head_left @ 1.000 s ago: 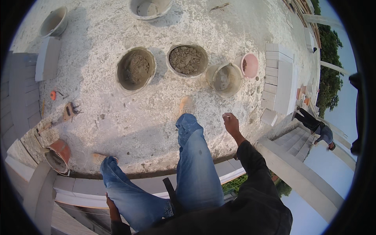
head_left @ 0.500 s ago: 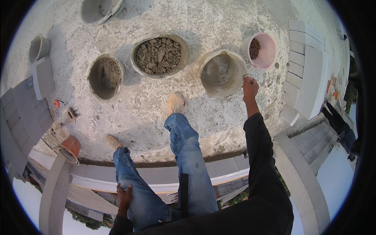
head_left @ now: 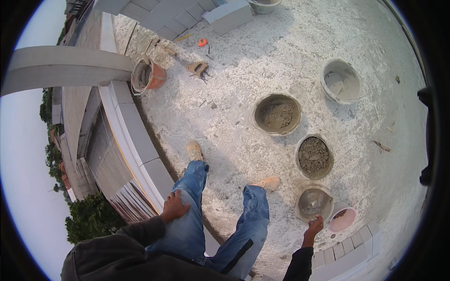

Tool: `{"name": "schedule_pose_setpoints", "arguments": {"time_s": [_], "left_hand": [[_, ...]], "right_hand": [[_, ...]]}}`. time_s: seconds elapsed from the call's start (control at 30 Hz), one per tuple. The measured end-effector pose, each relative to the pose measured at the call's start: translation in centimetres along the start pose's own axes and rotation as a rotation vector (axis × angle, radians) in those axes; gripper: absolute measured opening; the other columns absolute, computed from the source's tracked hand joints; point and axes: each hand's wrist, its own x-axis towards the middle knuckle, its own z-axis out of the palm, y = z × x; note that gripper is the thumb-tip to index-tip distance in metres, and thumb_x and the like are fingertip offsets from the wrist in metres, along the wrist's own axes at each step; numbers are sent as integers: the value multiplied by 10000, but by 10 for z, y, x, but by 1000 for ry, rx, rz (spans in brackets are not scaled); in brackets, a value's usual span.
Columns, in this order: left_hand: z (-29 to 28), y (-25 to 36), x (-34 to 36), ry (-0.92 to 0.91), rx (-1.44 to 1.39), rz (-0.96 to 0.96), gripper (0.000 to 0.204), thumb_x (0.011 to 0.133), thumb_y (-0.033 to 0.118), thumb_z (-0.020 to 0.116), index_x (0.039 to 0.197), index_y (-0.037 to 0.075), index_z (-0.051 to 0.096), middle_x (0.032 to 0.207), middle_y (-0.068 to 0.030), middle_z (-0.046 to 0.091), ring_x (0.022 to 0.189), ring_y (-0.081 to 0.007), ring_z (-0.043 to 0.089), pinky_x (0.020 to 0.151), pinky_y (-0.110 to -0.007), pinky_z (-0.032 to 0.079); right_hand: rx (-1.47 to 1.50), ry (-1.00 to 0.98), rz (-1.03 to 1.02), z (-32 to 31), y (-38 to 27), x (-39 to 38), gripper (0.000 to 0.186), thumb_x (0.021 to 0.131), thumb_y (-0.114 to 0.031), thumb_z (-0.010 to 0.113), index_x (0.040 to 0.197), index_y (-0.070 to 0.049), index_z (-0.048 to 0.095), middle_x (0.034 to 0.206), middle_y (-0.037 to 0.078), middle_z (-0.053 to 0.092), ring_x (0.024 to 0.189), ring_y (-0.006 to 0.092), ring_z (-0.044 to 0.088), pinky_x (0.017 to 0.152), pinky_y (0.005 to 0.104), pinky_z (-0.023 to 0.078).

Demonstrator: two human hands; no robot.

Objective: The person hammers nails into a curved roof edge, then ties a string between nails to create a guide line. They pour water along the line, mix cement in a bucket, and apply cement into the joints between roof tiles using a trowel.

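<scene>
My right hand [head_left: 315, 225] is closed at the rim of a grey bucket [head_left: 302, 204] at the lower right. Its fingers pinch the bucket's thin wire handle, and the bucket stands on the floor with what looks like watery liquid inside. My left hand [head_left: 174, 207] lies on my left thigh with its fingers apart, holding nothing. Beyond the grey bucket stands a bucket of lumpy mortar [head_left: 314, 157]. Farther off is a bucket partly filled with mortar [head_left: 277, 114]. A pink bucket [head_left: 344, 220] with small brown pieces sits beside my right hand.
A low grey block wall [head_left: 136, 131] edges the floor on the left, with roofs below it. An orange bucket [head_left: 155, 76], a handsaw handle [head_left: 198, 69] and a tape measure [head_left: 202, 42] are at the far left. Pale blocks [head_left: 347, 253] line the lower right.
My view has swung to the left, so the buckets appear farther right and lower. My right hand stays on the wire handle; my left hand stays on my thigh.
</scene>
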Motion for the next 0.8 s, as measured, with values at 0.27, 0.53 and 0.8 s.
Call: {"name": "schedule_pose_setpoints", "arguments": {"time_s": [0.27, 0.53, 0.8], "left_hand": [[-22, -48, 12, -61, -175, 19, 908, 927, 516, 730, 1586, 10, 364, 1522, -359, 455, 1376, -544, 506, 1118, -665, 420], [-92, -109, 61, -86, -325, 59, 931, 936, 582, 724, 1624, 57, 382, 1535, -347, 475, 1400, -528, 505, 1140, -701, 362], [-125, -164, 116, -137, -457, 92, 806, 920, 560, 735, 1526, 79, 509, 1415, -246, 608, 1340, -457, 589, 1102, -679, 396]], "right_hand": [[-381, -91, -386, 59, -63, -178, 280, 1011, -260, 573, 878, -59, 714, 763, -29, 537, 649, 114, 447, 589, 312, 374], [-778, -465, -713, 191, -123, -337, 279, 1017, -167, 611, 900, 58, 725, 686, 3, 561, 646, 91, 461, 598, 303, 375], [-1025, -853, -1015, 423, -160, -426, 266, 1046, -201, 665, 916, 29, 693, 644, 49, 542, 602, 122, 469, 583, 347, 416]]}}
